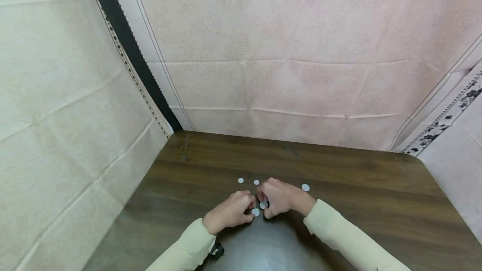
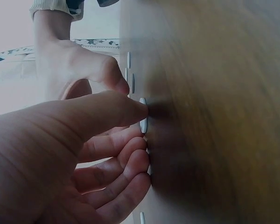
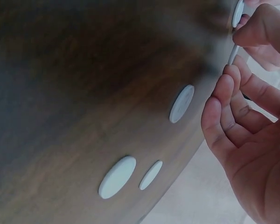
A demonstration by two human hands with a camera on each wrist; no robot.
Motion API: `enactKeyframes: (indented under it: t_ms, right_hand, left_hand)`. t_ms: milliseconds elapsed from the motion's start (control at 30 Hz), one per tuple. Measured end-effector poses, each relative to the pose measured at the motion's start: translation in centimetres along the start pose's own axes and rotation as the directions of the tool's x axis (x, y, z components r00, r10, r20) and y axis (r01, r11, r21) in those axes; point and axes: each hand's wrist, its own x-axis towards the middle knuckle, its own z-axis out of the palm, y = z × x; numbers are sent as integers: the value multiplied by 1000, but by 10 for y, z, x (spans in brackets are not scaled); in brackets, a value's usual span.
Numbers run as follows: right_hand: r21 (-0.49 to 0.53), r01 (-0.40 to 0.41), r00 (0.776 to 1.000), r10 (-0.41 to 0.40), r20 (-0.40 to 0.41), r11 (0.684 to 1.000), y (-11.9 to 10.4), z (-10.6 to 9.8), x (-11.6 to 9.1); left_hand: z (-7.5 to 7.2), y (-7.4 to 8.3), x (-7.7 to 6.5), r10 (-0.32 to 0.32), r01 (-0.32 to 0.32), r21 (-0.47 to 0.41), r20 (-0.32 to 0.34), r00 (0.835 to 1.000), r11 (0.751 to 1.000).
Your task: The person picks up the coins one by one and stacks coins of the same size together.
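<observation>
Low over the wooden table (image 1: pixel 339 225) my two hands are side by side. My left hand (image 1: pixel 234 211) holds a small white disc (image 1: pixel 255 212) by its edges between thumb and index finger. In the left wrist view that disc (image 2: pixel 143 122) lies at the tabletop, the thumb over its near side. My right hand (image 1: pixel 280 197) pinches another white disc (image 1: pixel 263 205) between thumb and forefinger. The right wrist view shows this disc (image 3: pixel 233 55) edge-on, tilted, with the other fingers curled below it.
Behind the hands lie two smaller white discs, a left one (image 1: pixel 241 180) and one (image 1: pixel 256 182) near the right knuckles. A larger disc (image 1: pixel 305 187) sits beyond the right wrist. Pale patterned cloth (image 1: pixel 286 53) hangs at the table's back edge and along both sides.
</observation>
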Motion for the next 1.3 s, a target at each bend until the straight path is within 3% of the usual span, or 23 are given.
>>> enactKeyframes:
  t_ms: [833, 1300]
  right_hand:
    - [47, -48, 994, 52, -92, 998, -22, 14, -8]
    - [94, -81, 979, 97, -182, 992, -30, 21, -11]
  left_hand:
    - [1, 1, -1, 9, -9, 2, -36, 999, 1000]
    - [3, 0, -1, 10, -10, 9, -49, 999, 1000]
